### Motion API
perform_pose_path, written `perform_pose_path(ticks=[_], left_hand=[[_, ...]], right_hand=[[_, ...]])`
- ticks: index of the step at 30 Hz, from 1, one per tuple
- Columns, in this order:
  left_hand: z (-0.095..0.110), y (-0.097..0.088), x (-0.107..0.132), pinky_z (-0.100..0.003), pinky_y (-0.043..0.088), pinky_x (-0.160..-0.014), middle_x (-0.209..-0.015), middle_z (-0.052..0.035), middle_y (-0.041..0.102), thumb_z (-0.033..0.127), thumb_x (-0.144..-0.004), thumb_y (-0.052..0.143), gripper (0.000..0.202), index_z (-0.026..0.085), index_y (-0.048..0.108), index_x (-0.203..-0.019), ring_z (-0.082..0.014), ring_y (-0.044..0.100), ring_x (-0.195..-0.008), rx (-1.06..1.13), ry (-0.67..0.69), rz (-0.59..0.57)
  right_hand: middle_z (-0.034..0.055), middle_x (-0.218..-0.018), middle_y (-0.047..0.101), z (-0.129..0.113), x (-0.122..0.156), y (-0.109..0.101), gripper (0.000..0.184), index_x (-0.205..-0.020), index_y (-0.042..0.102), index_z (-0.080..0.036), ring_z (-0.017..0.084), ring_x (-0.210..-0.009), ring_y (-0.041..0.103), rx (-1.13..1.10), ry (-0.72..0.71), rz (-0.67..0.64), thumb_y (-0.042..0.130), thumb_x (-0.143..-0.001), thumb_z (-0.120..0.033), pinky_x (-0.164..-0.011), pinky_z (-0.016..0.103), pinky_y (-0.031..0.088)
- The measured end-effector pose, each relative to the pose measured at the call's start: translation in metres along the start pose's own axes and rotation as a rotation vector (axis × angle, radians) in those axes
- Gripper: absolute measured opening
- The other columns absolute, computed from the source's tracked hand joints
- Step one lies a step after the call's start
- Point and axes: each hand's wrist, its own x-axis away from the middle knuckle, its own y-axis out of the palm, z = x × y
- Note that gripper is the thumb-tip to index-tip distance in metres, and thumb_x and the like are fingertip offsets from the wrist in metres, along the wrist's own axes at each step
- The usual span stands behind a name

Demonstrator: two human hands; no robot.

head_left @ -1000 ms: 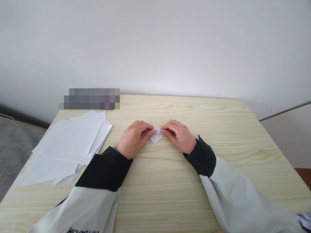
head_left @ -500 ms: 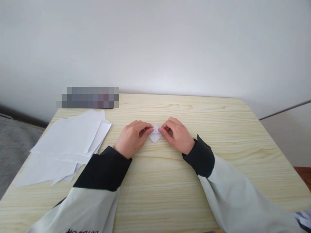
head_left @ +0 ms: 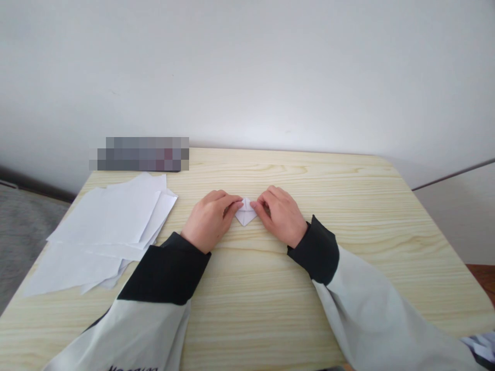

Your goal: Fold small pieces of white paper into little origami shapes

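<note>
Between my two hands is a small piece of folded white paper point(head_left: 244, 217), with its point toward me and crease lines across it. My left hand point(head_left: 211, 219) pinches its left corner between thumb and fingertips. At the opposite corner, my right hand point(head_left: 280, 214) grips the paper in the same kind of pinch. The fingertips hide both side corners. The paper is at the tabletop, near the middle.
Several loose white sheets point(head_left: 104, 211) lie overlapping on the left of the wood-grain table point(head_left: 263, 299). Behind them, a blurred-out dark object point(head_left: 139, 154) sits at the back left corner. A white wall point(head_left: 270, 77) rises beyond the far edge.
Both hands keep their pinch on the folded paper. My right hand has shifted very slightly to the left; the paper's upper part looks a little more bunched.
</note>
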Motion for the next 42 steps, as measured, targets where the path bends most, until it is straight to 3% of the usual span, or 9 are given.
perform_pose_path(ticks=[7,14,21,27,34,42], left_hand=[[0.005,-0.001,-0.001,-0.031,0.048,-0.070,-0.079,-0.0049,0.066,0.029,-0.091,0.046,0.025,0.018,0.068,-0.092,-0.0190,0.059,-0.077,-0.122,-0.044,-0.008],[0.017,-0.001,0.002,-0.027,0.035,-0.049,-0.075,-0.0031,0.066,0.033,-0.090,0.050,0.023,0.022,0.068,-0.083,-0.0212,0.055,-0.083,-0.327,-0.041,0.051],[0.008,0.002,0.001,-0.033,0.045,-0.076,-0.093,-0.0053,0.061,0.026,-0.086,0.056,0.017,0.021,0.065,-0.099,-0.0213,0.051,-0.086,-0.204,-0.043,0.041],[0.001,0.001,0.002,-0.033,0.043,-0.076,-0.089,-0.0046,0.058,0.029,-0.088,0.054,0.019,0.030,0.070,-0.098,-0.0188,0.048,-0.080,-0.164,0.025,0.014],[0.003,0.000,0.003,-0.034,0.041,-0.077,-0.088,-0.0049,0.058,0.039,-0.087,0.053,0.021,0.034,0.071,-0.097,-0.0204,0.047,-0.084,-0.196,-0.066,-0.015],[-0.005,0.001,0.005,-0.039,0.042,-0.086,-0.103,-0.0064,0.060,0.034,-0.087,0.055,0.023,0.027,0.069,-0.104,-0.0228,0.049,-0.097,-0.100,0.084,-0.011]], right_hand=[[0.0050,-0.075,0.054,-0.004,0.002,0.003,0.024,-0.068,0.051,-0.019,0.019,-0.075,0.049,0.042,0.031,0.022,0.048,-0.090,-0.030,-0.070,0.033,0.037],[0.0051,-0.075,0.054,-0.004,-0.001,0.003,0.023,-0.068,0.050,-0.020,0.020,-0.074,0.050,0.090,0.036,-0.001,0.050,-0.088,-0.029,-0.067,0.032,0.036],[0.0037,-0.081,0.055,0.001,0.001,0.001,0.014,-0.079,0.050,-0.020,0.019,-0.076,0.052,-0.083,0.066,-0.001,0.052,-0.088,-0.031,-0.071,0.031,0.039],[0.0002,-0.075,0.055,0.009,0.001,-0.001,0.013,-0.077,0.049,-0.020,0.015,-0.072,0.051,-0.275,0.057,-0.014,0.057,-0.084,-0.028,-0.068,0.028,0.038],[0.0005,-0.076,0.055,0.009,0.001,-0.006,0.010,-0.077,0.048,-0.020,0.015,-0.073,0.052,-0.354,0.063,-0.034,0.056,-0.082,-0.022,-0.068,0.028,0.039],[0.0012,-0.076,0.056,0.009,0.005,0.000,0.011,-0.080,0.050,-0.020,0.016,-0.073,0.053,-0.270,0.000,0.031,0.056,-0.084,-0.027,-0.070,0.030,0.041]])
